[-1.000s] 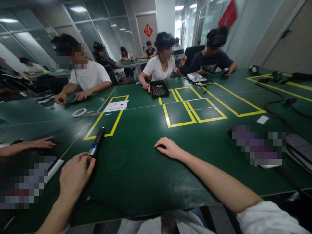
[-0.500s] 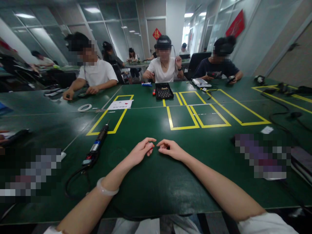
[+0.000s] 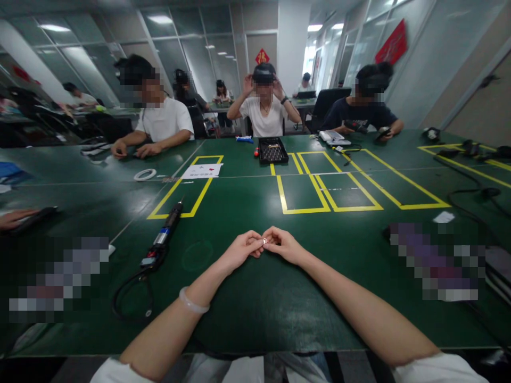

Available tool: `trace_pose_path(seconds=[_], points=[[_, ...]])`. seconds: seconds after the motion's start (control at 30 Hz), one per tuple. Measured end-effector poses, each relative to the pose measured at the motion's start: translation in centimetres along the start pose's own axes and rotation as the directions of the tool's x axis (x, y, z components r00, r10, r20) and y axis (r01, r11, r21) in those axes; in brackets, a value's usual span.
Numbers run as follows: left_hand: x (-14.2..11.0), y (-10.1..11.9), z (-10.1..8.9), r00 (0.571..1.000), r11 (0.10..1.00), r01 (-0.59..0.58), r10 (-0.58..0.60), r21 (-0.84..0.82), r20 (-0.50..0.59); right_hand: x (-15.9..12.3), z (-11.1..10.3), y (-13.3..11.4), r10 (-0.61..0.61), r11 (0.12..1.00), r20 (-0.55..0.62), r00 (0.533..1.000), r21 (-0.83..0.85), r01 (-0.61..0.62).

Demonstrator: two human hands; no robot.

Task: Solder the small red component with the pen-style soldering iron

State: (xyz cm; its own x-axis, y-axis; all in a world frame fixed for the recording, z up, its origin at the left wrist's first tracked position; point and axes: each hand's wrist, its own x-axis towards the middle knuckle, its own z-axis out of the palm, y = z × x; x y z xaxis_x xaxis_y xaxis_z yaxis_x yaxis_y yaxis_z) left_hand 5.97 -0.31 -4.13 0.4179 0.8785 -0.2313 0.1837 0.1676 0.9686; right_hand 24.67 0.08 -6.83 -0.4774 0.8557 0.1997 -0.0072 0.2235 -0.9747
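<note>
My left hand [image 3: 243, 250] and my right hand [image 3: 284, 247] meet fingertip to fingertip above the green table [image 3: 255, 314]. Both are closed in a pinch around a small shiny piece [image 3: 264, 241], pale with a hint of red. It is mostly hidden by my fingers and too small to name. A corded electric screwdriver [image 3: 163, 234] lies to the left of my left hand, its tip pointing away from me.
Yellow tape outlines [image 3: 305, 210] mark the table beyond my hands. A printed sheet [image 3: 202, 171], a white tape roll [image 3: 145, 175] and a black tray of small parts [image 3: 273, 151] lie farther off. Blurred-out devices flank me. Several people sit around.
My hands have come together from slightly apart, and both now touch the small shiny piece. The person opposite has raised both hands to their headset. The view has shifted slightly.
</note>
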Motion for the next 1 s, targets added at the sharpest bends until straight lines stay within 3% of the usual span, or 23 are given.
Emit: trace_pose_path(seconds=[0.13, 0.27, 0.43, 0.6, 0.7, 0.83, 0.9, 1.0], points=[[-0.1, -0.1, -0.1, 0.995, 0.994, -0.1, 0.101, 0.049, -0.016, 0.1, 0.0, 0.0, 0.022, 0.999, -0.035, 0.999, -0.039, -0.023], [-0.4, 0.2, 0.1, 0.972, 0.951, -0.22, 0.232, 0.216, -0.031, 0.0, -0.1, -0.2, 0.015, 0.994, -0.045, 0.999, -0.103, -0.019], [-0.7, 0.2, 0.2, 0.946, 0.895, -0.291, 0.323, 0.338, -0.04, 0.0, -0.1, -0.2, -0.025, 0.992, -0.029, 0.999, -0.125, 0.021], [-0.8, 0.0, 0.3, 0.905, 0.774, -0.353, 0.425, 0.526, -0.018, 0.0, -0.1, -0.1, -0.052, 0.971, -0.003, 0.999, -0.232, 0.05], [-1.5, 1.1, -0.1, 0.9, 0.696, -0.346, 0.435, 0.629, 0.014, -0.1, -0.2, -0.1, -0.077, 0.96, -0.004, 0.997, -0.271, 0.073], [-3.7, 3.3, -3.1, 0.892, 0.531, -0.239, 0.452, 0.813, -0.033, -0.1, -0.4, -0.3, -0.065, 0.958, -0.011, 0.998, -0.281, 0.059], [-5.2, 3.6, -6.0, 0.88, 0.434, -0.112, 0.461, 0.894, -0.113, -0.1, -0.4, -0.4, -0.059, 0.959, -0.015, 0.998, -0.279, 0.053], [-8.0, 2.4, -11.2, 0.84, 0.306, 0.161, 0.457, 0.938, -0.293, -0.2, -0.3, -0.6, -0.056, 0.962, -0.017, 0.998, -0.27, 0.05]])
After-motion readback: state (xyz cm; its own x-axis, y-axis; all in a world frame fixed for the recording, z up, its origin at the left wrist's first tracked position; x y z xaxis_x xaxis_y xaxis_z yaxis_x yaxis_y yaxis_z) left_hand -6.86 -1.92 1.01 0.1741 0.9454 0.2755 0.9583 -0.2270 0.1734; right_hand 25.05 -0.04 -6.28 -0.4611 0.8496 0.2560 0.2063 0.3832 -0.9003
